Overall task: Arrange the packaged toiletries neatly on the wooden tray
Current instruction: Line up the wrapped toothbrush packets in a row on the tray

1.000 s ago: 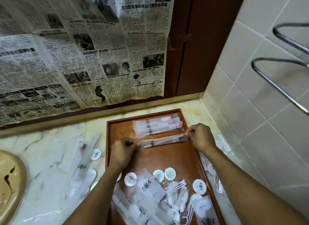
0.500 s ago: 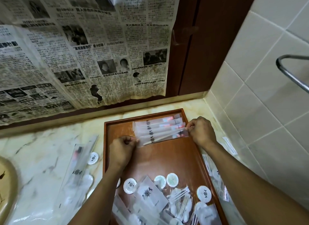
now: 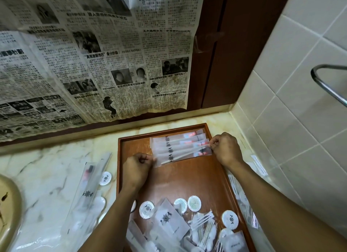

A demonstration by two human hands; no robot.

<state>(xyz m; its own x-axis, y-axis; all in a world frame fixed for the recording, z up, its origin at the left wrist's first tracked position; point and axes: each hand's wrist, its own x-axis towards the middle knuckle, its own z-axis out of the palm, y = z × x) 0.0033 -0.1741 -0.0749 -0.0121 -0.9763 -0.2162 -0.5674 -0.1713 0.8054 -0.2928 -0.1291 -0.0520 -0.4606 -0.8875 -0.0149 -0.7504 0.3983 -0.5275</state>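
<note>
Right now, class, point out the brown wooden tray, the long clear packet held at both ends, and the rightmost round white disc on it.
Brown wooden tray [image 3: 187, 182]: head view, bare floor.
Long clear packet [image 3: 184, 156]: head view, middle.
Round white disc [image 3: 229, 219]: head view, printed top.

**A bathroom vanity, by the look of it in a hotel or guest room.**

A veined marble tabletop [image 3: 47, 167] is running under both hands, and the rim of a beige basin [image 3: 7, 205] is showing far out past the left hand [image 3: 138, 169]. Pale glazed wall tiles [image 3: 281, 120] are rising just beyond the right hand [image 3: 227, 150], with a chrome rail [image 3: 326, 84] jutting from them above it. Between the hands and nearer the person, a wooden tray [image 3: 187, 176] is carrying single-use toiletries in clear wrappers, all bearing one printed emblem: toothbrush sachets [image 3: 178, 146], round white discs [image 3: 230, 219] and cotton swabs [image 3: 202, 227]. Beyond the hands, newspaper sheets [image 3: 93, 54] are hanging over the back wall beside a dark wooden panel [image 3: 225, 54].
</note>
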